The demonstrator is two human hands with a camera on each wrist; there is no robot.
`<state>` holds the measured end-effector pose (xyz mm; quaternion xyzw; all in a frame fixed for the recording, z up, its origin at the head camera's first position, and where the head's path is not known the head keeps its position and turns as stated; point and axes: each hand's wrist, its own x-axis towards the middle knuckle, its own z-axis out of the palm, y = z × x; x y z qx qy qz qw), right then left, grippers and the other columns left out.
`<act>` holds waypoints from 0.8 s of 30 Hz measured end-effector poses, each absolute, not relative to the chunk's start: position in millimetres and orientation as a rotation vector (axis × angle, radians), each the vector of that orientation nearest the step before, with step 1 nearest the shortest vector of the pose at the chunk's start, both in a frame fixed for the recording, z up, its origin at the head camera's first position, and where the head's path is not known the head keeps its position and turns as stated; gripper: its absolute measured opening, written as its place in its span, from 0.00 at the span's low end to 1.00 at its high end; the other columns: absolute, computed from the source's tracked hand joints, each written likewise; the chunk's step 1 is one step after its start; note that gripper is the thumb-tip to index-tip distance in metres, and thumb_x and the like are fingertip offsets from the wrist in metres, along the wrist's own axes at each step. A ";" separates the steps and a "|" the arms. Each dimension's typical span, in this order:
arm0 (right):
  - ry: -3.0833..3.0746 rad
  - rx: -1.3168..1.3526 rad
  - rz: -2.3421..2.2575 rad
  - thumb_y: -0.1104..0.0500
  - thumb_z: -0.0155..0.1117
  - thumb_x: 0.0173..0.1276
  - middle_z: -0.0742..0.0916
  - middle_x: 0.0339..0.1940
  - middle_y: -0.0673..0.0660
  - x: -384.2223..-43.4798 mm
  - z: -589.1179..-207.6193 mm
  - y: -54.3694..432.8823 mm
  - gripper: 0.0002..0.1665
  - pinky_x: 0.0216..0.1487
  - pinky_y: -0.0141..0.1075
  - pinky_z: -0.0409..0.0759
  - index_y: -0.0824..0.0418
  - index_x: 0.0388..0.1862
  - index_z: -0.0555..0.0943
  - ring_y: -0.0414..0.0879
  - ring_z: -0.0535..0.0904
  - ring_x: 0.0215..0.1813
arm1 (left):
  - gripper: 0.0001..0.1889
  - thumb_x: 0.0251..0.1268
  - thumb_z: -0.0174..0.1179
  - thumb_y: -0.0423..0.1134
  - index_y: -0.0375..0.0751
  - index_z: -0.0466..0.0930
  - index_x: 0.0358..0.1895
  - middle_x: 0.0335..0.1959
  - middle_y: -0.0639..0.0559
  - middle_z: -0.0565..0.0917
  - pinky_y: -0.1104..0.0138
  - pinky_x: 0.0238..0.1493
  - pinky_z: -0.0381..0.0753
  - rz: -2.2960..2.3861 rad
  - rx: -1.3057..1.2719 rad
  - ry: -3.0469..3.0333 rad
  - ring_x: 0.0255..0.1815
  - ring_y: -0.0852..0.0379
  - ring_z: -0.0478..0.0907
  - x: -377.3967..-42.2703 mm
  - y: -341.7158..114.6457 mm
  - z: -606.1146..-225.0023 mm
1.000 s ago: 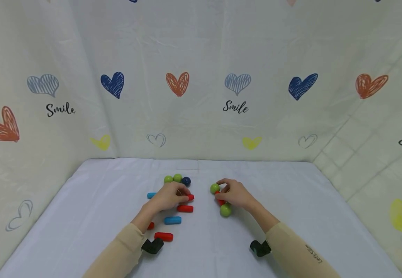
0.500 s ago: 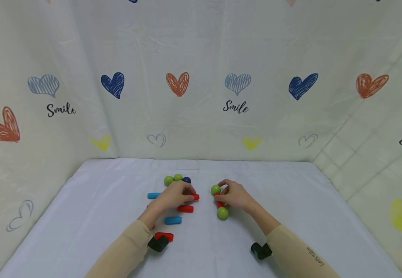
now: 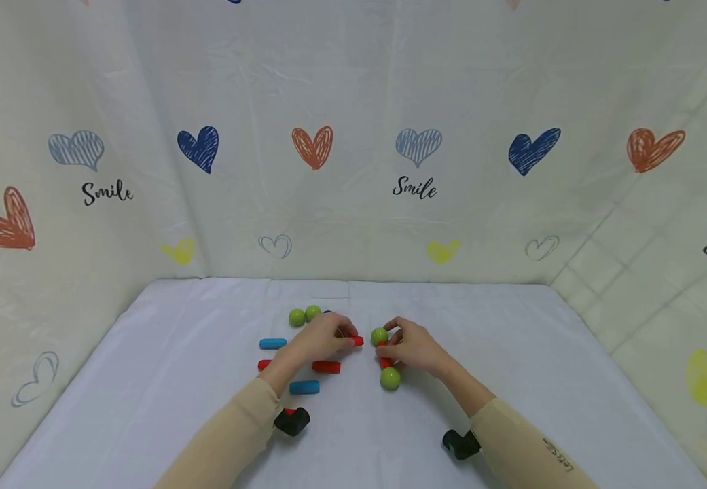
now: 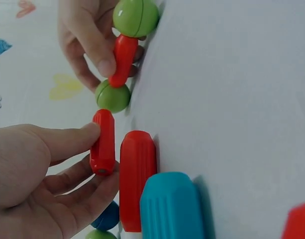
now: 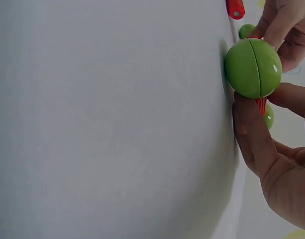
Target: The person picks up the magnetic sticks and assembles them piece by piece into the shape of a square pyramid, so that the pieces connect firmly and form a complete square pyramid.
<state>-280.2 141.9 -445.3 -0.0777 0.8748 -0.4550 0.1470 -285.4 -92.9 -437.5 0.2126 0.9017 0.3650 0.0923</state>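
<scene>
My left hand (image 3: pixel 322 337) pinches a red toy rod (image 4: pixel 103 142) between thumb and fingers, its free end pointing toward my right hand. My right hand (image 3: pixel 414 346) grips a second red rod (image 4: pixel 123 60), which has a green ball at each end. Of these, the far green ball (image 3: pixel 380 336) lies nearest the left rod, a small gap apart in the left wrist view. The near green ball (image 5: pixel 253 68) fills the front of the right wrist view and partly hides its rod. Right fingertips lie close along the cloth.
Left of my hands lie a red rod (image 3: pixel 326 367), a blue rod (image 3: pixel 304 387), another blue rod (image 3: pixel 273 343) and more red ones, partly covered by my left arm. Two green balls (image 3: pixel 297 317) and a dark blue ball (image 4: pixel 106 216) sit behind. White cloth (image 3: pixel 481 319) covers the table.
My left hand has moved right with its red rod, closer to the right hand. The ball-ended rod has turned slightly in my right hand, its near ball shifting left and toward me.
</scene>
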 end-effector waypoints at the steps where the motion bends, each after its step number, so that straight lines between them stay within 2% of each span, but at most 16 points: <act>1: 2.515 -0.223 -1.311 0.59 0.75 0.65 0.83 0.36 0.57 -279.8 -444.9 141.7 0.29 0.36 0.39 0.86 0.66 0.61 0.74 0.48 0.83 0.33 | 0.07 0.71 0.66 0.37 0.44 0.86 0.49 0.38 0.57 0.83 0.63 0.48 0.82 1.080 0.642 2.683 0.41 0.55 0.78 -286.3 -91.8 -437.6; 10: 2.496 -0.209 -1.356 0.60 0.74 0.66 0.83 0.36 0.58 -278.4 -446.3 141.1 0.28 0.36 0.40 0.87 0.66 0.60 0.74 0.48 0.84 0.33 | 0.05 0.70 0.67 0.35 0.43 0.86 0.46 0.37 0.57 0.83 0.64 0.48 0.82 1.031 0.697 2.730 0.39 0.57 0.78 -293.6 -83.3 -443.4; 24: 2.491 -0.189 -1.362 0.59 0.75 0.65 0.83 0.36 0.58 -279.0 -446.6 141.9 0.28 0.36 0.40 0.86 0.66 0.59 0.74 0.48 0.84 0.33 | 0.07 0.71 0.65 0.33 0.40 0.86 0.48 0.40 0.52 0.83 0.61 0.50 0.81 0.975 0.728 2.795 0.42 0.56 0.78 -297.1 -71.0 -442.5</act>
